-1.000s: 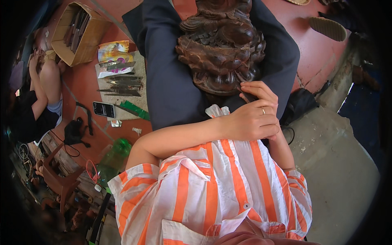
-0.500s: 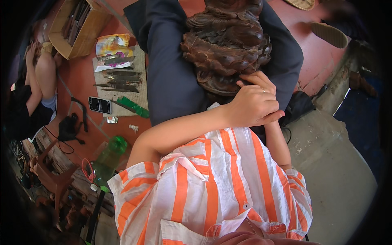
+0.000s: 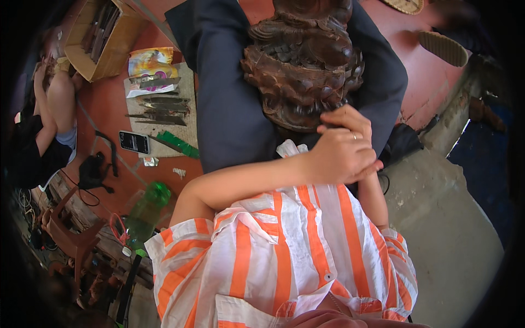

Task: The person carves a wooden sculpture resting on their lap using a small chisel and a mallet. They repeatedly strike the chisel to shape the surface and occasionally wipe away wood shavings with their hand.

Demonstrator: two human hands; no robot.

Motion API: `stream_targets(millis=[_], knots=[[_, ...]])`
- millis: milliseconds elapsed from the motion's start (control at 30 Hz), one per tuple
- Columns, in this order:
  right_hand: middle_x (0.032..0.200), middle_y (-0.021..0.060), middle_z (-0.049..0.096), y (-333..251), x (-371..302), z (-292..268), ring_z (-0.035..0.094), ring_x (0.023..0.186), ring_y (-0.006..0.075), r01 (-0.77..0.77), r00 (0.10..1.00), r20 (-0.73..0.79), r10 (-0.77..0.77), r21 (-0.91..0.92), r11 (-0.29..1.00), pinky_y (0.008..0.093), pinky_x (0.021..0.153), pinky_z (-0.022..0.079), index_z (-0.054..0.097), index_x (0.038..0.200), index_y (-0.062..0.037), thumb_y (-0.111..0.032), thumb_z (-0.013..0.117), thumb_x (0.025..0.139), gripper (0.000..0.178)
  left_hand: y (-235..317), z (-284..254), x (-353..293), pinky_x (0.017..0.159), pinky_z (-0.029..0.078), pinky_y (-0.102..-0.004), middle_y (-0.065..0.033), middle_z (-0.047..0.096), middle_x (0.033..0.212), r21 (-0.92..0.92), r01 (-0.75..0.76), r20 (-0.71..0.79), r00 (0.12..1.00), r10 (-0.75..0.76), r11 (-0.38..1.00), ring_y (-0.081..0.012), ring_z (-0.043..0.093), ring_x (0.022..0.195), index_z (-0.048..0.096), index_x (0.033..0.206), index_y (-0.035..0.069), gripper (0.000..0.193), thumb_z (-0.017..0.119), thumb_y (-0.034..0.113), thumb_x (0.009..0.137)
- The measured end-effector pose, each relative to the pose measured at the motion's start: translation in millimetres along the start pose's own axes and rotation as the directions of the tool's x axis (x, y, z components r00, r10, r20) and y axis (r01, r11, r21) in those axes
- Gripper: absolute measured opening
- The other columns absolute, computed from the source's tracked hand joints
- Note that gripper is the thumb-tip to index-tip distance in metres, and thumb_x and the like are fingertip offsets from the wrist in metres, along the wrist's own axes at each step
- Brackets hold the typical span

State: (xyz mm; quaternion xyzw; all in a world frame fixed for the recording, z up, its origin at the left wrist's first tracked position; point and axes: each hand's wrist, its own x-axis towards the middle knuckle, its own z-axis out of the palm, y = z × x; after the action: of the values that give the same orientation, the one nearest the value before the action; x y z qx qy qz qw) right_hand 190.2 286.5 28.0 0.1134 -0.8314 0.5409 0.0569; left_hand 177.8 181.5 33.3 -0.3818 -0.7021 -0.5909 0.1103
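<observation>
A dark brown wood carving (image 3: 303,71) with scalloped, layered relief stands between my knees, its lower end nearest me. My left hand (image 3: 339,156), a ring on one finger, reaches across from the left with its fingers bent, lying against my right hand. Most of my right hand (image 3: 353,119) is hidden behind the left; its curled fingers show close to the carving's lower edge. Both hands look closed together, and whatever is inside them is covered. A crumpled white cloth (image 3: 290,147) lies just below the carving.
On the left, a pale mat (image 3: 188,117) bears several flat metal blades (image 3: 161,104), a phone (image 3: 134,142) and a green strip (image 3: 178,143). Beyond stands a cardboard box (image 3: 82,60) of tools. A green bottle (image 3: 145,213) is nearer. Another person's bare leg (image 3: 61,101) shows at far left.
Both hands have drawn back toward me and slightly down, away from the carving's lower edge. The carving has tilted a little, showing more of its lower front.
</observation>
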Motion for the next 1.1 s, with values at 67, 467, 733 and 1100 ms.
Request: stream_targets(millis=[67, 467, 733, 1100], knots=[[0.087, 0.0174, 0.064, 3, 1, 0, 0.061, 0.073, 0.027, -0.018, 0.999, -0.026, 0.02, 0.067, 0.998, 0.033, 0.062, 0.049, 0.063, 0.103, 0.0026, 0.004, 0.076, 0.067, 0.038, 1, -1, 3, 0.058, 0.046, -0.0343, -0.0063, 0.055, 0.067, -0.039, -0.003, -0.016, 1.0, 0.002, 0.999, -0.022, 0.058, 0.062, 0.055, 0.065, 0.007, 0.029, 0.069, 0.027, 0.082], [0.084, 0.0169, 0.064, -3, 13, 5, 0.062, 0.073, 0.0261, -0.041, 0.992, -0.116, 0.05, 0.077, 0.996, 0.0307, 0.059, 0.047, 0.066, 0.095, 0.0038, 0.003, 0.078, 0.065, 0.032, -11, -2, 2, 0.054, 0.045, -0.0338, -0.0068, 0.054, 0.063, -0.038, -0.014, -0.028, 1.0, 0.013, 0.999, -0.0224, 0.056, 0.058, 0.055, 0.063, 0.006, 0.03, 0.068, 0.024, 0.082], [0.086, 0.0182, 0.066, 3, 4, 7, 0.063, 0.071, 0.0257, -0.04, 0.989, -0.133, 0.068, 0.202, 0.979, 0.0331, 0.057, 0.048, 0.066, 0.094, 0.004, -0.003, 0.077, 0.066, 0.031, -4, -4, 6, 0.056, 0.048, -0.0377, -0.0092, 0.057, 0.061, -0.036, -0.003, 0.014, 1.0, 0.003, 0.999, -0.0247, 0.062, 0.06, 0.056, 0.062, 0.007, 0.028, 0.066, 0.026, 0.081], [0.086, 0.0163, 0.066, 4, 13, 8, 0.063, 0.074, 0.0265, -0.026, 0.988, -0.149, 0.041, 0.106, 0.994, 0.0322, 0.059, 0.048, 0.067, 0.091, 0.0046, 0.002, 0.075, 0.064, 0.028, -8, 0, 2, 0.055, 0.046, -0.0349, -0.0085, 0.056, 0.064, -0.043, -0.008, 0.019, 1.0, 0.009, 0.999, -0.0233, 0.058, 0.059, 0.056, 0.064, 0.005, 0.028, 0.067, 0.023, 0.082]])
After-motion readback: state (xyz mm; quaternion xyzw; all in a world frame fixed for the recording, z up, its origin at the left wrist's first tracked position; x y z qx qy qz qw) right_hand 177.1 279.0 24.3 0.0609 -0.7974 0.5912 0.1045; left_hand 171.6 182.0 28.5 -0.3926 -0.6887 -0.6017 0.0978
